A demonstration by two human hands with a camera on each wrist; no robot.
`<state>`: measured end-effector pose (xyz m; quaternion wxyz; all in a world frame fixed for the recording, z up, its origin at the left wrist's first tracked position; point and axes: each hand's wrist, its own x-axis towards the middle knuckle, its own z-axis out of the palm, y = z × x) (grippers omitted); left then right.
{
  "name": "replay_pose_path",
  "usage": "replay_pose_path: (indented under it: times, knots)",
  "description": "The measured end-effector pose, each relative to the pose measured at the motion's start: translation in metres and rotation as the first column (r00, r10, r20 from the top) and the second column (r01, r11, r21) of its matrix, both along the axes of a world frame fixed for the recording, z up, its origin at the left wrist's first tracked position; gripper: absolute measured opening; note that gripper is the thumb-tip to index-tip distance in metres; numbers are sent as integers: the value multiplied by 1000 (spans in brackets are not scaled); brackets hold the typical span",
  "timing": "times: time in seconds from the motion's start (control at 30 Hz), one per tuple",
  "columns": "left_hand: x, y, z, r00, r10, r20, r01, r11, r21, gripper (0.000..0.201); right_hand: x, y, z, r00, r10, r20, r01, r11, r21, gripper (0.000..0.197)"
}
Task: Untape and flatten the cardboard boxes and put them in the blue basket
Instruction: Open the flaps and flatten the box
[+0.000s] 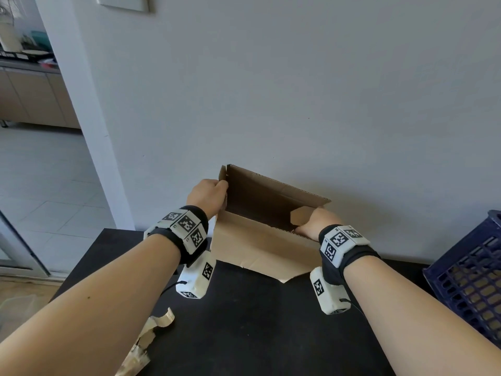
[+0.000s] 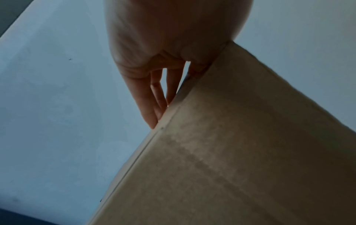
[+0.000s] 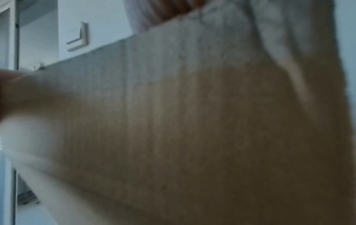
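A brown cardboard box (image 1: pixel 257 245) stands open-topped on the black table (image 1: pixel 257 321), against the white wall. My left hand (image 1: pixel 210 195) grips its upright left edge, fingers lying along the outside of the cardboard box (image 2: pixel 231 152) in the left wrist view, where my left hand (image 2: pixel 159 94) shows its fingers straight against the edge. My right hand (image 1: pixel 311 223) grips the near wall's top edge at the right corner, beside a small flap (image 1: pixel 299 215). The right wrist view is filled with blurred cardboard (image 3: pixel 192 121). The blue basket (image 1: pixel 471 272) stands at the table's right end.
Strips of peeled tape (image 1: pixel 146 340) lie on the table's front left corner. The basket holds brown cardboard seen through its lattice. A doorway to a tiled room opens at the left, past a white wall corner (image 1: pixel 89 131).
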<state>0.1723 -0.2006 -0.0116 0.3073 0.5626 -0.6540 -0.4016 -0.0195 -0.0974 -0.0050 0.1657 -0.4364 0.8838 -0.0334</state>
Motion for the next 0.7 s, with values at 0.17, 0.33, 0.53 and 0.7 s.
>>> replay_pose_path:
  times: [0.17,0.33,0.53,0.7]
  knots:
    - [4,2,0,999,-29,24,29,1000,-10,36,2,2,0,998,-52,41,53,999,-12,24]
    - [11,1,1,999,-36,3,37,999,-9,36,-1,4,7,950,-143,277,191,970,-153,25]
    - [15,-1,2,997,19,-77,-16,999,43,33,-17,17,12,789,-266,554,458,855,-242,43]
    - [11,-1,4,996,-15,-87,21,998,60,19,-23,27,9,780,-247,575,481,824,-299,19]
